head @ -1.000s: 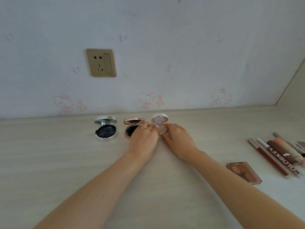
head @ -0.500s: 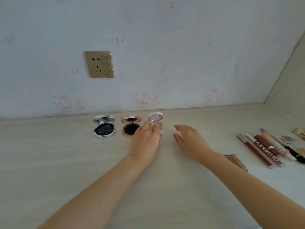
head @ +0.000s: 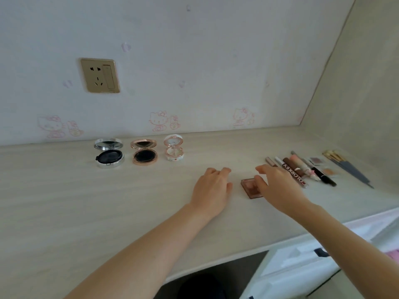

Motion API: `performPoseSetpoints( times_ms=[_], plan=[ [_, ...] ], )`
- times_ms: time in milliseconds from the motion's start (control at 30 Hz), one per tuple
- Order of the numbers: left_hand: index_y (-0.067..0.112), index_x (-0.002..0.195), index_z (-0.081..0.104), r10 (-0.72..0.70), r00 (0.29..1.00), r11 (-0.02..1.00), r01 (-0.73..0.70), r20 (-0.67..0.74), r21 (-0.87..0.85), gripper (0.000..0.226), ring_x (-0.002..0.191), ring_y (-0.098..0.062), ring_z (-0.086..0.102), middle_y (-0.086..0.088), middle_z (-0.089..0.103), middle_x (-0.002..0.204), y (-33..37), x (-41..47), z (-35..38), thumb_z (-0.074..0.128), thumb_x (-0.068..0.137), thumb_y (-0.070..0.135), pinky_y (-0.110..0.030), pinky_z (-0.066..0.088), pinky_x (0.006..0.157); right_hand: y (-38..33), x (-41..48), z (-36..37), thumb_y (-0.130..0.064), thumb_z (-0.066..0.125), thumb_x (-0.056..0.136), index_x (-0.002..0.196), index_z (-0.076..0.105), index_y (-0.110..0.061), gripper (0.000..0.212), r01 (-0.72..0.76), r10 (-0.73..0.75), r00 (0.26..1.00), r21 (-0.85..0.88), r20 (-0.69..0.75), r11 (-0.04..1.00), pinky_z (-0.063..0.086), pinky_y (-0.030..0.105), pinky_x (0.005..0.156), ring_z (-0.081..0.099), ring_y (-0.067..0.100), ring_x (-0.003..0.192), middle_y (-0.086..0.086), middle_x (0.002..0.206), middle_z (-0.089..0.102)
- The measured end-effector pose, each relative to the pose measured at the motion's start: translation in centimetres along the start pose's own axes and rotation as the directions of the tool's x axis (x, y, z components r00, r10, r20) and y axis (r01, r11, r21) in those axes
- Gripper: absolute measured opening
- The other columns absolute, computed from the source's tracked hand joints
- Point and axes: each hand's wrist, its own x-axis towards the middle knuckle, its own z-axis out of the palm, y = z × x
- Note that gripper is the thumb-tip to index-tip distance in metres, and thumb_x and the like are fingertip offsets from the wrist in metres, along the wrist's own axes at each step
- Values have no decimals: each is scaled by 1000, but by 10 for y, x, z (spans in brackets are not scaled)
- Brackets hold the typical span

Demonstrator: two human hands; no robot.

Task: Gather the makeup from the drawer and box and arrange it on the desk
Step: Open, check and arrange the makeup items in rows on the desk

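Head view: desk, makeup and both hands.

1. Right hand (head: 278, 186): reaching forward, palm down, fingers loosely spread and nothing gripped. The thumb lies across the right part of the brown palette (head: 250, 188); whether it presses on the palette cannot be told.
2. Brown palette: square, flat on the desk (head: 64, 201), closed side or open side not readable. It sits between the two hands, its right half hidden under the right hand.
3. Left hand (head: 212, 186): just left of the palette and apart from it, palm down low over the desk, fingers together and slightly bent, holding nothing.
4. Pens and tubes (head: 299, 167): a slanted row side by side just beyond the right hand, one brown tube lettered COLORKEY. The nearest ones are partly covered by the knuckles.
5. Two small pans of colour (head: 316, 160): among the far end of that row, one mauve, one orange.
6. Brushes (head: 345, 167): dark handles, bunched at the far right near the side wall.
7. Three round compacts in a row near the back wall, lids raised: silver compact (head: 109, 153) on the left, rose-gold compact (head: 144, 152) in the middle, white compact (head: 173, 147) on the right. All well apart from the hands.
8. Wall socket (head: 100, 75): gold plate, above the silver compact.
9. White drawer (head: 302, 262): pulled out below the desk edge, lower right.
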Motion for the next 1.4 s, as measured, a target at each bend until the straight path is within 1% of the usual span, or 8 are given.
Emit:
performPoseSetpoints(
  times_ms=[200, 400, 633, 800, 933, 1067, 1300, 1400],
  plan=[
    [10, 126, 53, -47, 998, 996, 44, 47, 72, 44, 132, -29, 32, -6, 60, 125, 22, 9, 20, 41, 98, 42, -36, 34, 104, 15, -13, -1, -40, 43, 98, 126, 57, -11, 43, -92, 94, 994, -28, 60, 995, 45, 37, 93, 52, 27, 118, 10, 122, 61],
    [13, 114, 62, -38, 997, 996, 32, 68, 86, 47, 130, -28, 31, -1, 58, 123, 27, 12, 26, 35, 99, 48, -34, 25, 110, 17, -15, 11, -34, 45, 97, 82, 64, -3, 40, -37, 39, 998, -28, 58, 999, 38, 33, 74, 56, 29, 89, 13, 84, 65],
    [9, 115, 58, -28, 998, 998, 30, 60, -47, 38, 135, -27, 28, -7, 60, 123, 30, 6, 25, 41, 100, 39, -33, 23, 111, 18, -19, 18, -27, 58, 91, 105, 63, -9, 23, -108, 103, 994, 225, 36, 968, 33, 23, 70, 59, 22, 98, 5, 101, 67],
    [17, 116, 57, -132, 990, 913, 142, 52, -382, 28, 121, -18, 47, -7, 60, 116, 35, -1, 19, 56, 93, 33, -32, 38, 102, 16, -29, 14, -27, 73, 79, 94, 59, -21, 22, -127, 168, 982, 360, -86, 924, 40, 14, 65, 64, 5, 81, -14, 83, 63],
    [24, 106, 60, -220, 974, 831, 213, 48, -514, 18, 101, -10, 60, 0, 66, 106, 38, -8, 12, 63, 88, 21, -15, 42, 82, 8, -34, 9, -20, 74, 79, 93, 56, -26, 24, -114, 167, 982, 441, -84, 890, 41, 5, 54, 60, -13, 63, -17, 78, 64],
    [25, 101, 61, -295, 955, 750, 248, 25, -613, 19, 85, 3, 60, 9, 67, 94, 37, -19, 2, 65, 86, 15, 2, 38, 68, -4, -41, 5, -18, 71, 82, 108, 56, -25, 31, -94, 141, 988, 494, -60, 865, 55, 26, 68, 66, 0, 67, -7, 87, 68],
    [21, 106, 62, -353, 935, 605, 254, 32, -755, 24, 91, -16, 68, -3, 71, 98, 20, -36, -31, 65, 86, 8, -30, 55, 82, -37, -49, 6, -4, 64, 85, 129, 52, -27, 51, 93, -88, 996, 440, -32, 893, 42, 0, 63, 62, -4, 74, -8, 108, 59],
    [15, 120, 58, -403, 910, 495, 304, 94, -814, 36, 94, -22, 69, -8, 69, 105, 8, -44, -48, 66, 86, 6, -40, 57, 83, -54, -52, 10, 0, 62, 84, 134, 48, -22, 57, 152, -153, 988, 449, -33, 881, 42, 0, 64, 63, 1, 79, -5, 114, 54]
  ],
)
